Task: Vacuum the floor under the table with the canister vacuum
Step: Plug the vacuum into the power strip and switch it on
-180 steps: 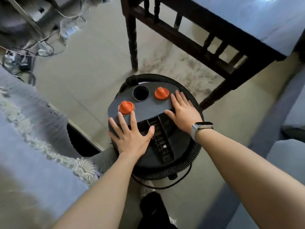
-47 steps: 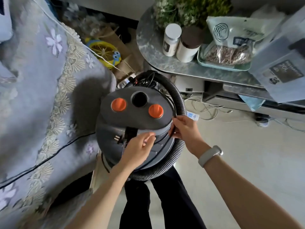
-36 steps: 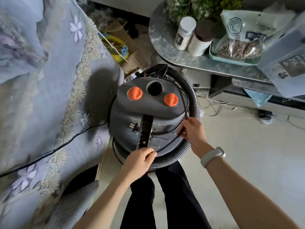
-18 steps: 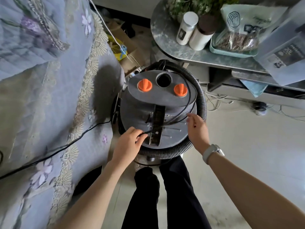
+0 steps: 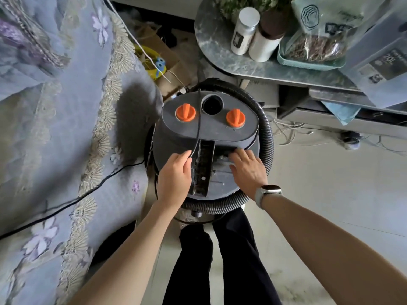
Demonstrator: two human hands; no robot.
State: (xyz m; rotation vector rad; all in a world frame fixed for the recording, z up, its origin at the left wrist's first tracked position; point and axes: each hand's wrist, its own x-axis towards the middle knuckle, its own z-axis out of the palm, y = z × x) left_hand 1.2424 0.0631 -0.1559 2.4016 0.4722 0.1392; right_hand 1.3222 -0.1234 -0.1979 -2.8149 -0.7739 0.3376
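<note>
Standing directly over the machine, the person's dark-trousered legs (image 5: 220,260) are planted just behind the grey drum-shaped canister vacuum (image 5: 209,137), which sits on the pale tiled floor (image 5: 330,194) between a lilac embroidered bed cover (image 5: 55,128) and a marbled grey console table (image 5: 253,64). The left hand (image 5: 175,172) has moved up from the drum's near rim, where it was half a second ago, onto the lid beside the slotted black carry handle (image 5: 203,168); its fingers are loosely curled and pinch the thin black power cord (image 5: 198,126), which now runs in one straight line across the lid between the left orange knob (image 5: 185,112) and the round black hose port (image 5: 212,104). The loops that crossed the lid earlier are gone, so the cord appears largely unwound. The right hand (image 5: 247,170), with a white wristwatch (image 5: 267,192) on its wrist, lies flat and open on the lid, gripping nothing, bracing the drum. The ribbed black hose (image 5: 266,137) remains coiled around the body. Beyond, the console table carries a white-capped jar (image 5: 244,29) and a teal tray (image 5: 308,60). Judgement: the task is at the preparation stage; cord release is nearly complete, plugging in and uncoiling the hose are outstanding, and no vacuuming has begun.
</note>
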